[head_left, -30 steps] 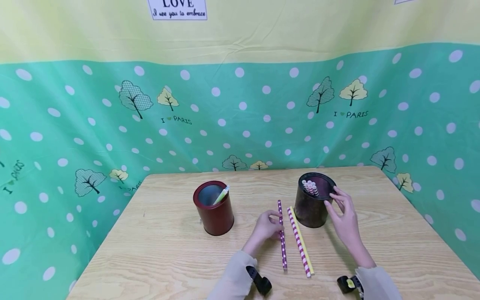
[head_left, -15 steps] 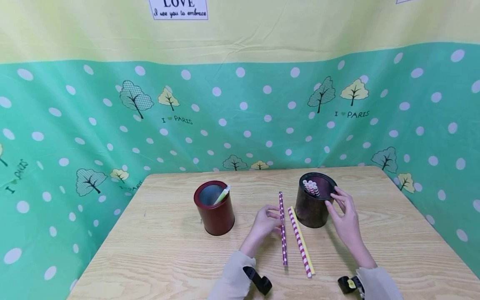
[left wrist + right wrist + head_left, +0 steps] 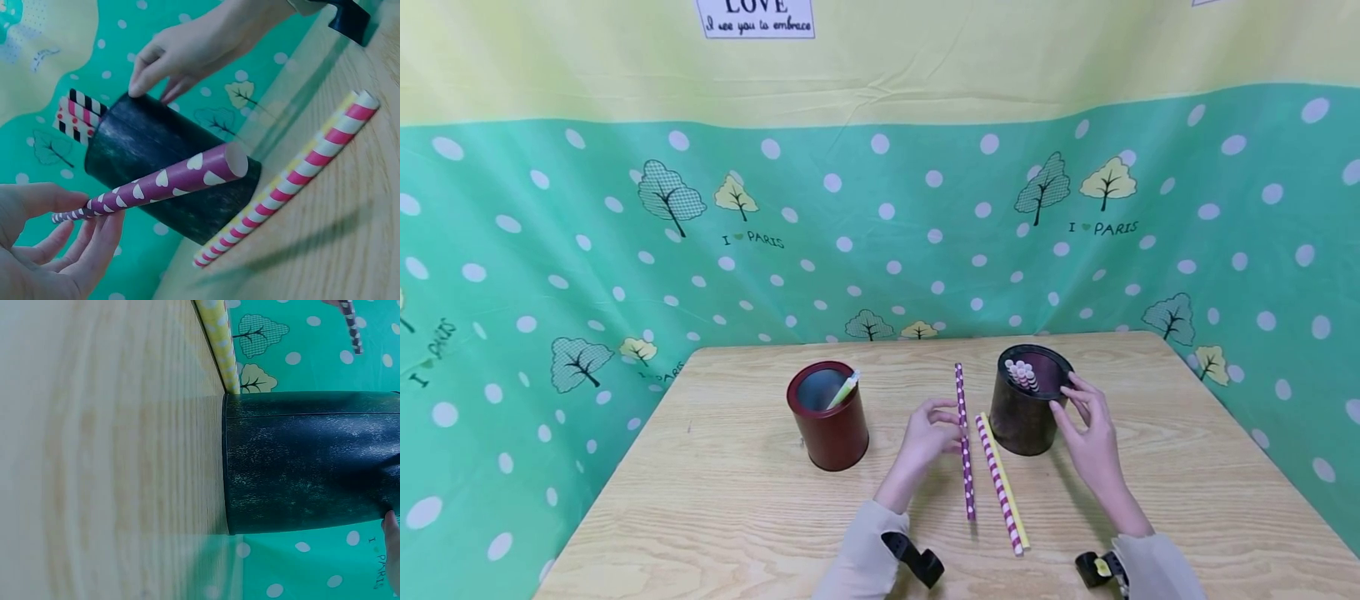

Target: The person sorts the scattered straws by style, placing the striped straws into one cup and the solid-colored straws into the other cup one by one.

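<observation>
My left hand [image 3: 925,435] pinches a purple paper straw with white hearts [image 3: 194,172] between thumb and fingers. The straw stands tilted over the table, its lower end toward me. With my right hand [image 3: 1093,437] I hold the rim of a black round canister [image 3: 1022,427], thumb and fingertips at its near right edge. Several patterned straws [image 3: 1021,375] stand inside that canister, leaning to its left side. Beside its base lie a red-and-white striped straw [image 3: 1001,492] and a yellow straw [image 3: 1013,507], close together. The right wrist view shows only a fingertip [image 3: 392,540] on the canister's wall.
To the left stands a dark red round canister [image 3: 835,435] with light green and white straws [image 3: 846,390] leaning in it. The wooden table [image 3: 715,500] ends at the back against a green dotted cloth [image 3: 820,275].
The purple straw has risen and shifted away from me in my left hand, which also moved slightly forward. My right hand and the black canister have stayed put.
</observation>
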Motion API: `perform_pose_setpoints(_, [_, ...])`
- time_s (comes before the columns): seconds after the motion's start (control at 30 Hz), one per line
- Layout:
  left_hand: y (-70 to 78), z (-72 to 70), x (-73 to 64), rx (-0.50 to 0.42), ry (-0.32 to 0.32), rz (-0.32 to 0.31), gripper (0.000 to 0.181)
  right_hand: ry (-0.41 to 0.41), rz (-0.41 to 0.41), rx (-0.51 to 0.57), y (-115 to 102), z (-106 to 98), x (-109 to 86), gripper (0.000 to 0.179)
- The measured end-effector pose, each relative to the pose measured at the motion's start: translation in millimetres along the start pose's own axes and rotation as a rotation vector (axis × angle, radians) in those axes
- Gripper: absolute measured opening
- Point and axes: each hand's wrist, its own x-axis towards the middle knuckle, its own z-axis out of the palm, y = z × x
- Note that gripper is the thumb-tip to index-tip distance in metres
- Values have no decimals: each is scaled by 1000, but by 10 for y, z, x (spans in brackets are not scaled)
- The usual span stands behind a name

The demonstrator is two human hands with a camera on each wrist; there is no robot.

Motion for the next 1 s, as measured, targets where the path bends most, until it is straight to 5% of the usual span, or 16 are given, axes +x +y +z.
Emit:
perform_pose_setpoints(0.37, [258, 21, -54, -6, -19, 46, 47, 2, -5, -1, 22, 5, 3, 22])
perform_pose_setpoints(0.67, [581, 70, -215, 74, -17, 98, 45, 8, -20, 2, 28, 11, 3, 23])
perform_pose_setpoints(1.0, [716, 75, -213, 55, -8, 180, 42, 7, -21, -7, 15, 13, 3, 23])
